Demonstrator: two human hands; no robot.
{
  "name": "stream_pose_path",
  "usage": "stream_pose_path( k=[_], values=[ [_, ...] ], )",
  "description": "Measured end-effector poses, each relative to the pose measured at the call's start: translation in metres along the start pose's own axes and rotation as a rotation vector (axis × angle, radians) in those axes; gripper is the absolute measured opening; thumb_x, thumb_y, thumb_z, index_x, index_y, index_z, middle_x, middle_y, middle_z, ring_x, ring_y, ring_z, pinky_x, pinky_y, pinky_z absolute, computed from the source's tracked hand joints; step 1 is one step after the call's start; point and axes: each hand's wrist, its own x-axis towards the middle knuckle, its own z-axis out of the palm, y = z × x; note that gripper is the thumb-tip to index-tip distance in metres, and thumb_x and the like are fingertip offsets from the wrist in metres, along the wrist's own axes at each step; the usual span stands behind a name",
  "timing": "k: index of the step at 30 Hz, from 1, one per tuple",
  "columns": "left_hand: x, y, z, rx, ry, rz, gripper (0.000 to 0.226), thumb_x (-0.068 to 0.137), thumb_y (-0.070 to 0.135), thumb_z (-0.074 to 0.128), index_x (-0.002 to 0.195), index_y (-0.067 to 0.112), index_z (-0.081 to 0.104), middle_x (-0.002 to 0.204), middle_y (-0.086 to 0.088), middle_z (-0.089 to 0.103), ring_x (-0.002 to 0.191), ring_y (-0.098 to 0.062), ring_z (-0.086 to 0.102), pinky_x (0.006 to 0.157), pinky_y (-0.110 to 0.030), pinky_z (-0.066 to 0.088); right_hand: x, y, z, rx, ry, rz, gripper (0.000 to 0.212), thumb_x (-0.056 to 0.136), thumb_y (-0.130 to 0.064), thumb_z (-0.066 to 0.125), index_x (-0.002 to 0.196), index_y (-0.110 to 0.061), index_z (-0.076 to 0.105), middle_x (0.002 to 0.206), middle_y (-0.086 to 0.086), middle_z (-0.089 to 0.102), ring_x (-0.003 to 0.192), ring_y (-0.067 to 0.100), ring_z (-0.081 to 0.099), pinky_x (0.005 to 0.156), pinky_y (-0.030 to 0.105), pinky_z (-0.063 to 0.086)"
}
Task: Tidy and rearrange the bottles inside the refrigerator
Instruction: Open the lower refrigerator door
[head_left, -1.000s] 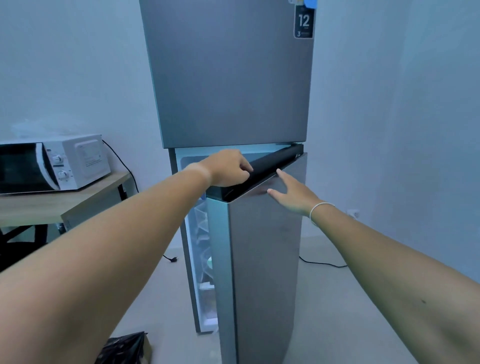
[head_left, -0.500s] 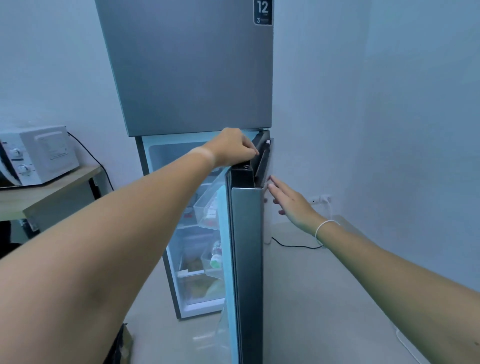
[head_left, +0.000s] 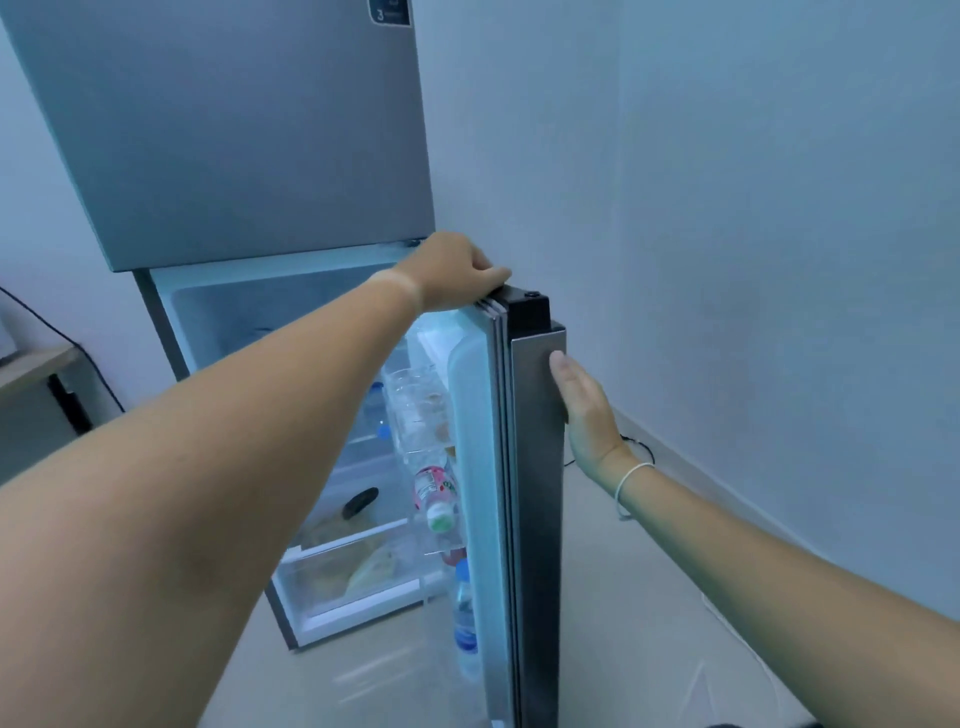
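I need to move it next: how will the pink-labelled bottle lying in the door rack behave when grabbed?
The pink-labelled bottle lies tilted in the clear door rack, so it may roll or slide. It looks like small plastic, probably light. Being refrigerated, possibly slippery.

Left hand (head_left: 457, 270) curls over the open refrigerator door (head_left: 535, 467) top edge; right hand (head_left: 584, 410) lies flat against its outer face; bottles (head_left: 439, 493) sit below the left grip.

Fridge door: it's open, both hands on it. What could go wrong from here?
1. The door stands close to the right wall, with the right hand flat on its outer face; opening it further could pinch that hand.
2. A pink bottle lies tilted in the door rack; a jolt might tip it out.
3. The left hand grips only the top edge, so it could slip.
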Motion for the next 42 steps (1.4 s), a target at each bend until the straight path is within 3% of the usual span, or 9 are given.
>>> stream_pose_path(
  k=[2,6,11,18,23,26,32,39,42],
  values=[
    [0.006,0.006,0.006,0.026,-0.002,0.013,0.05,0.091,0.047,0.045,0.055,0.013,0.045,0.055,-0.008,0.042,0.06,-0.023,0.039,0.055,-0.031,0.029,-0.003,-0.001,-0.009,-0.077,-0.001,-0.017,0.036,0.082,-0.046,0.057,0.113,-0.027,0.057,0.107,-0.01,0.066,0.102,0.005,0.062,0.093,0.021,0.047],
    [0.014,0.026,0.016,0.051,-0.034,0.058,0.056,0.092,0.056,0.039,0.096,0.012,0.073,0.086,-0.017,0.068,0.08,-0.027,0.055,0.063,-0.03,0.037,-0.003,-0.005,-0.034,-0.218,0.079,0.0,0.048,0.081,-0.031,0.071,0.122,-0.026,0.047,0.103,-0.019,0.061,0.094,-0.008,0.058,0.08,0.011,0.044],
    [0.026,0.043,0.028,0.021,-0.09,0.106,0.059,0.09,0.064,0.034,0.115,0.023,0.067,0.113,-0.009,0.067,0.104,-0.026,0.055,0.081,-0.029,0.037,0.004,0.001,-0.067,-0.394,0.162,0.087,0.055,0.076,-0.046,0.071,0.116,-0.023,0.041,0.099,-0.02,0.056,0.093,0.0,0.055,0.084,0.019,0.044],
    [0.05,0.067,0.052,0.076,-0.11,0.137,0.078,0.085,0.068,0.036,0.126,0.005,0.055,0.13,-0.016,0.059,0.123,-0.031,0.051,0.104,-0.039,0.04,0.016,0.005,-0.107,-0.393,0.277,0.102,0.029,0.083,-0.042,0.065,0.078,-0.02,0.046,0.072,-0.01,0.049,0.067,0.007,0.048,0.057,0.012,0.037],
    [0.072,0.083,0.065,0.099,-0.1,0.136,0.073,0.09,0.064,0.035,0.131,0.006,0.051,0.134,-0.014,0.057,0.126,-0.03,0.049,0.105,-0.039,0.039,0.033,0.015,-0.135,-0.388,0.34,0.129,0.025,0.084,-0.044,0.064,0.092,-0.024,0.053,0.092,-0.007,0.059,0.09,0.014,0.055,0.074,0.022,0.043],
    [0.081,0.089,0.072,0.129,-0.096,0.148,0.069,0.091,0.061,0.036,0.131,0.006,0.05,0.135,-0.014,0.055,0.127,-0.031,0.048,0.103,-0.038,0.039,0.039,0.019,-0.146,-0.396,0.361,0.157,0.044,0.084,-0.045,0.063,0.117,-0.019,0.054,0.116,-0.001,0.06,0.108,0.018,0.055,0.094,0.03,0.045],
    [0.089,0.085,0.078,0.051,-0.116,0.17,0.051,0.096,0.047,0.036,0.119,0.005,0.052,0.129,-0.014,0.057,0.119,-0.031,0.05,0.088,-0.033,0.036,0.044,0.017,-0.155,-0.426,0.386,0.169,0.045,0.088,-0.042,0.06,0.124,-0.016,0.053,0.115,-0.002,0.057,0.101,0.013,0.053,0.085,0.022,0.037],
    [0.078,0.081,0.078,-0.025,-0.158,0.173,0.064,0.097,0.044,0.038,0.149,0.009,0.024,0.158,-0.003,0.024,0.146,-0.019,0.023,0.117,-0.031,0.017,0.044,0.013,-0.154,-0.439,0.421,0.134,0.048,0.087,-0.04,0.061,0.129,-0.023,0.048,0.122,-0.005,0.056,0.108,0.017,0.056,0.086,0.026,0.043],
    [0.07,0.075,0.078,-0.036,-0.171,0.158,0.069,0.096,0.048,0.039,0.151,0.012,0.017,0.161,0.002,0.011,0.149,-0.015,0.012,0.12,-0.031,0.01,0.041,0.005,-0.151,-0.535,0.444,0.083,0.061,0.084,-0.043,0.064,0.138,-0.028,0.04,0.138,-0.006,0.048,0.124,0.019,0.048,0.101,0.036,0.044]
  ],
)
